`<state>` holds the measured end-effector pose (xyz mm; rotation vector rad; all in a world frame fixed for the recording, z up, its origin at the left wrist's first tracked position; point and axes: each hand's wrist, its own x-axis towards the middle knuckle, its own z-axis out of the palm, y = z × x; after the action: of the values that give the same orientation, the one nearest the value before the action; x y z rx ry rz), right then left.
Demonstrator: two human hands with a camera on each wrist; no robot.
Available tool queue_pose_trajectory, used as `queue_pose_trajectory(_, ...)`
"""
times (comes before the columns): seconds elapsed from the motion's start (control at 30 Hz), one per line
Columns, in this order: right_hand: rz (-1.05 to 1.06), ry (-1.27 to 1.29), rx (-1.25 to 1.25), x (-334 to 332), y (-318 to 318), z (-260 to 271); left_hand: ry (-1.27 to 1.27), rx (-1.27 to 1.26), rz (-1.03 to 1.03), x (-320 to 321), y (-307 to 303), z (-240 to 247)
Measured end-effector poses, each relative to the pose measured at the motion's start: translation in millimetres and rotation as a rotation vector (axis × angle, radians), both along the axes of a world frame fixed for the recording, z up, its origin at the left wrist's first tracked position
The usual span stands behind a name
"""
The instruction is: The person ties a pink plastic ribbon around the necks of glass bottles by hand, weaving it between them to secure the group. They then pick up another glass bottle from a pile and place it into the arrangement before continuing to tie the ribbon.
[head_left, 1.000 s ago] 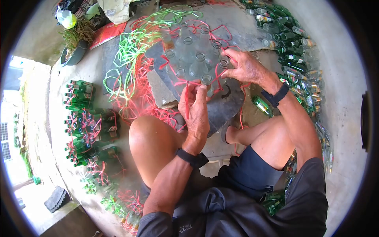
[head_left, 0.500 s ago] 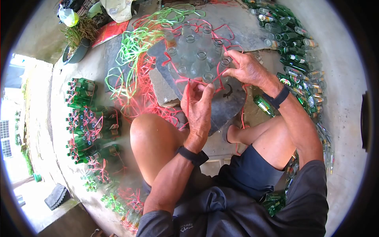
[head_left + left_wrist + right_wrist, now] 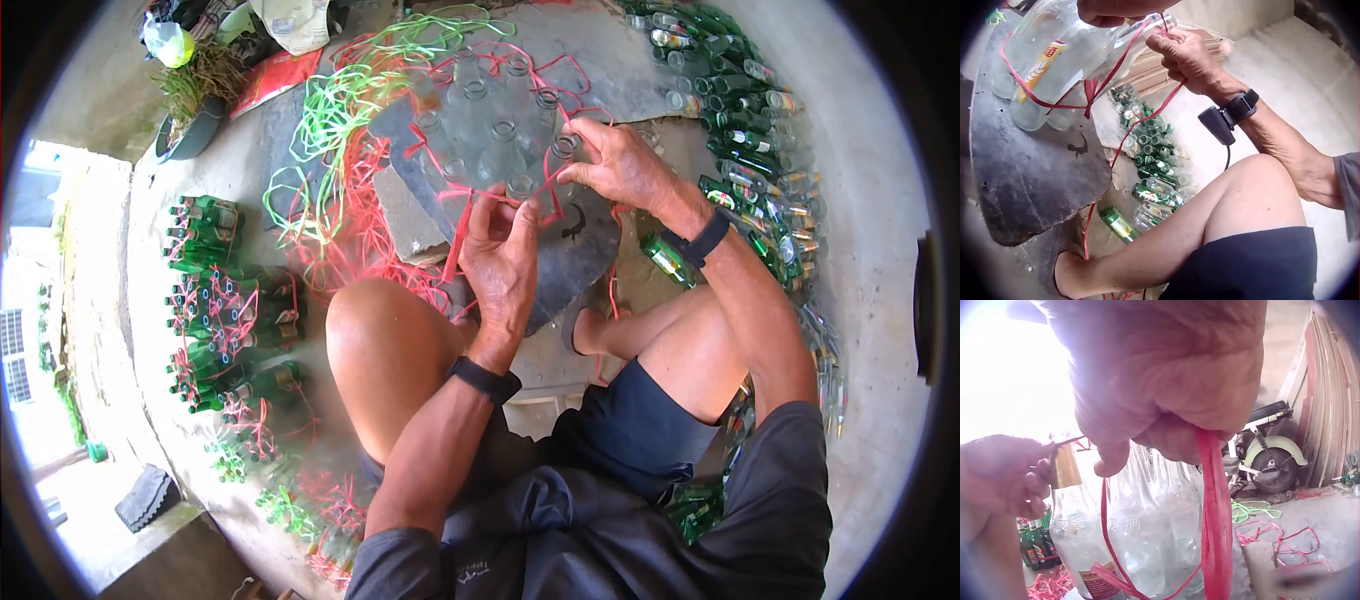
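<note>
A cluster of clear glass bottles (image 3: 500, 155) stands on a dark slab (image 3: 570, 280), with red plastic ribbon (image 3: 1215, 512) looped round it. At the near side of the cluster, my left hand (image 3: 502, 262) pinches the ribbon between thumb and fingers beside a bottle neck; a loose ribbon end hangs just left of it. My right hand (image 3: 632, 172) grips the ribbon by the right-hand bottles. In the left wrist view, a strand trails down from the right hand (image 3: 1191, 62). A yellow label (image 3: 1042, 70) shows on one bottle.
Green and red ribbon heaps (image 3: 345, 110) lie left of the slab, near a stone block (image 3: 408, 222). Bundled green bottles (image 3: 205, 235) stand farther left. Many loose bottles (image 3: 740, 120) lie along the right wall. A scooter (image 3: 1269, 456) stands behind in the right wrist view.
The left hand has shifted its fingers along the ribbon, and the loose end that hung over its palm now hangs to its left. The right hand keeps its grip in nearly the same place.
</note>
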<state>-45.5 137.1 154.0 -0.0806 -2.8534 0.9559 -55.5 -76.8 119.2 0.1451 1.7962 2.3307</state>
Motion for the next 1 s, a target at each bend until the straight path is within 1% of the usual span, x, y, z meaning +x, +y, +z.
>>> queue_pose_trajectory(0.07,0.047,0.156,0.013,0,1,-6,0.028,-0.012,0.008,-2,0,-1)
queue_pose_trajectory(0.17,0.072,0.197,0.065,0,0,-9,0.067,-0.034,0.018,-5,0,-6)
queue_pose_trajectory(0.2,0.053,0.113,0.086,1,-1,-3,0.088,-0.036,0.027,-6,0,-6)
queue_pose_trajectory(0.23,0.044,0.105,0.081,1,-2,-3,0.081,-0.041,0.017,-7,-1,-6)
queue_pose_trajectory(0.37,0.054,0.151,0.084,1,-2,-8,0.096,-0.055,0.009,-9,-1,-9)
queue_pose_trajectory(0.43,0.072,0.236,0.092,1,-2,-13,0.133,-0.084,0.015,-11,-2,-10)
queue_pose_trajectory(0.53,0.085,0.266,0.078,-1,-1,-17,0.139,-0.099,0.018,-13,-4,-11)
queue_pose_trajectory(0.8,0.078,0.27,0.11,0,-4,-17,0.164,-0.16,-0.004,-18,-7,-8)
queue_pose_trajectory(0.93,0.068,0.328,0.128,0,-6,-21,0.167,-0.124,-0.019,-24,-8,-8)
queue_pose_trajectory(0.97,0.069,0.327,0.127,0,-8,-19,0.177,-0.137,-0.021,-25,-9,-8)
queue_pose_trajectory(1.0,0.057,0.264,0.139,1,-9,-16,0.187,-0.149,-0.024,-26,-9,-7)
